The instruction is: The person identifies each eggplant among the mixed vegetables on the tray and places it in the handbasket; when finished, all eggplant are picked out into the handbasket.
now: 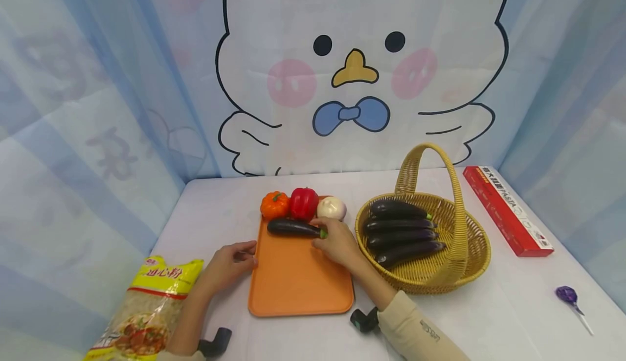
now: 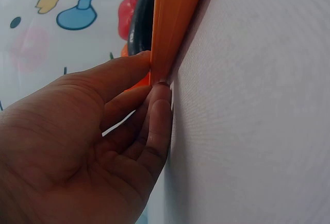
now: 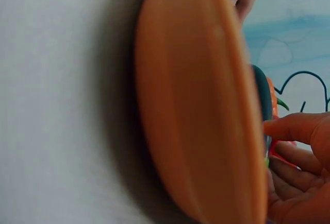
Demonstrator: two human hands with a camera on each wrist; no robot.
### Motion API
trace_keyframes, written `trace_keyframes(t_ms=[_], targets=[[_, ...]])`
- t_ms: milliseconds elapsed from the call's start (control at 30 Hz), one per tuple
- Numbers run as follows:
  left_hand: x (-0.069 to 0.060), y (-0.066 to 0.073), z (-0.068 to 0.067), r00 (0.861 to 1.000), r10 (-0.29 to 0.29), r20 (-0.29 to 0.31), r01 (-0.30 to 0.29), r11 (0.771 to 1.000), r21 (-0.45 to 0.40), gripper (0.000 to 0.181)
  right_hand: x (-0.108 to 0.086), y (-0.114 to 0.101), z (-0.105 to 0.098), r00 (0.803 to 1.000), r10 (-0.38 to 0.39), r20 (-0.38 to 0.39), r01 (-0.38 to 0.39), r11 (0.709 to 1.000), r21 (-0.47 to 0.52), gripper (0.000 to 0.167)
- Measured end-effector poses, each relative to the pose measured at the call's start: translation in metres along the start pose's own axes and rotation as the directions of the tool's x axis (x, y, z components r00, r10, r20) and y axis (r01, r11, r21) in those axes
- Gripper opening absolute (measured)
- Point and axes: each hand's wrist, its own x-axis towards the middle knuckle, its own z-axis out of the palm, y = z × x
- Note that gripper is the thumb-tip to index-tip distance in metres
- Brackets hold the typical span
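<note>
An orange tray [image 1: 303, 279] lies on the table, and a dark eggplant [image 1: 290, 227] rests across its far part. My right hand [image 1: 337, 241] has thumb and fingers on either side of the eggplant's green stem end, pinching it. On the tray's left edge, my left hand [image 1: 227, 267] holds the rim; in the left wrist view its thumb meets the top and its fingers the lower side. Behind the eggplant are an orange pumpkin [image 1: 275, 205], a red bell pepper [image 1: 304, 203] and a white onion [image 1: 332, 207]. The right wrist view partly hides the eggplant behind the tray.
A wicker basket [image 1: 476, 241] with a tall handle holds several eggplants [image 1: 401, 236] to the right. Beyond it lies a red pasta box [image 1: 508, 211], with a purple lollipop [image 1: 567, 294] nearer. A yellow-topped food bag [image 1: 146, 312] lies by the left forearm.
</note>
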Motion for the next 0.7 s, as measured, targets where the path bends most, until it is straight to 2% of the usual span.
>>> trace_keyframes(t_ms=[367,700], targets=[[0.0000,0.0024,-0.0007,1.000,0.000,0.001,0.000,1.000,0.002,0.050,0.0024,0.0038,0.0017,1.000,-0.022,-0.017,0.021,1.000,-0.016,0.042],[-0.0004,0.0009,-0.0013,1.000,0.010,0.007,-0.010,1.000,0.001,0.050,0.0029,0.0086,0.0045,0.999,-0.010,-0.049,0.010,1.000,0.000,0.036]])
